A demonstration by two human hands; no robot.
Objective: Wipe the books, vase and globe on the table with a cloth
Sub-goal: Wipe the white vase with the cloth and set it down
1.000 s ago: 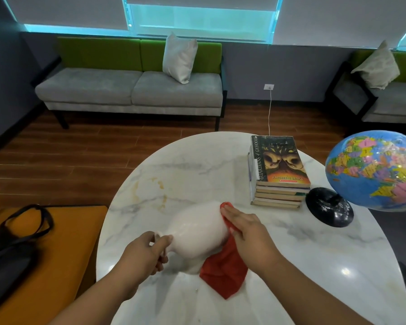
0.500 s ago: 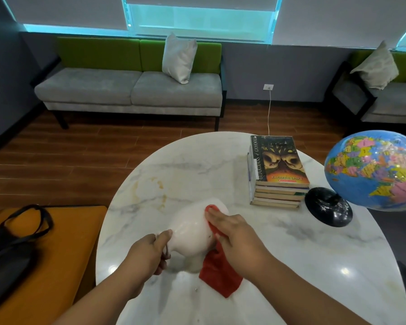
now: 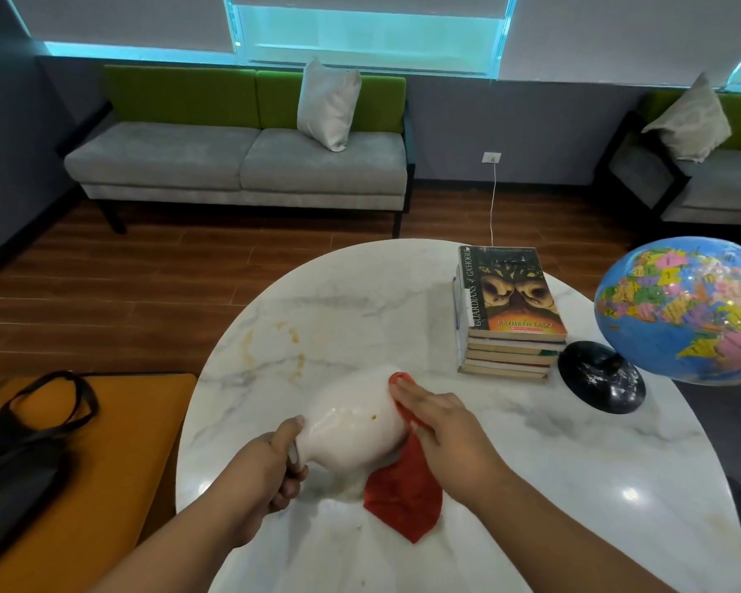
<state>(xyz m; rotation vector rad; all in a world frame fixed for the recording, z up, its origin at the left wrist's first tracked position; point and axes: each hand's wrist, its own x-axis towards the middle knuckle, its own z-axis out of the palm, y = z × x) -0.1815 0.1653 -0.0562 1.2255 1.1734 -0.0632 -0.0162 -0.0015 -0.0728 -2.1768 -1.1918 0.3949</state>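
A white vase (image 3: 351,425) is tipped on its side just above the round marble table (image 3: 574,485). My left hand (image 3: 262,468) grips its narrow neck. My right hand (image 3: 441,425) lies with straight fingers on a red cloth (image 3: 403,485), pressing it against the vase's right side while the cloth's tail hangs down to the table. A small brown speck shows on the vase body. A stack of several books (image 3: 510,310) stands at the far right of the table. A blue globe (image 3: 685,310) on a black round base (image 3: 599,378) stands to the right of the books.
An orange seat (image 3: 116,442) with a black bag (image 3: 22,447) lies left of the table. A grey and green sofa (image 3: 240,164) with a white cushion stands across the wooden floor. Another seat (image 3: 711,181) is at the back right. Yellowish stains mark the marble.
My right hand with the cloth slid left along the vase, then back up towards its wide end. The vase has turned slightly in my left hand's grip.
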